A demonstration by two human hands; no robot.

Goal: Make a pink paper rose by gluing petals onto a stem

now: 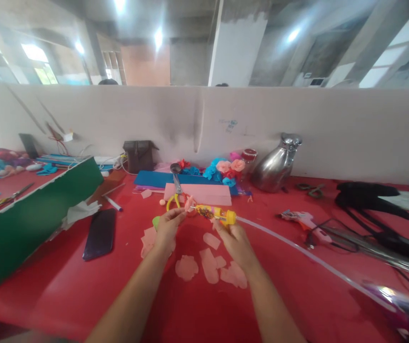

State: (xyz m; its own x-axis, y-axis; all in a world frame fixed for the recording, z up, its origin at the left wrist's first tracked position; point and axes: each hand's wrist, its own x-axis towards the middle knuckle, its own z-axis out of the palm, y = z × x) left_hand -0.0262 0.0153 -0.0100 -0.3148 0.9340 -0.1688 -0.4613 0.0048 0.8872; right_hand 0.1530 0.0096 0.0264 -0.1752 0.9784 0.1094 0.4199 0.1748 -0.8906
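Closely, right hand (233,236) around glue gun (209,211)

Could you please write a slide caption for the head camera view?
Left hand holding a small pink piece, right hand a yellow glue gun, above pink cutouts on a red table.

White partition (136,112) behind red table (327,309); ceiling lights (158,39) glowing.
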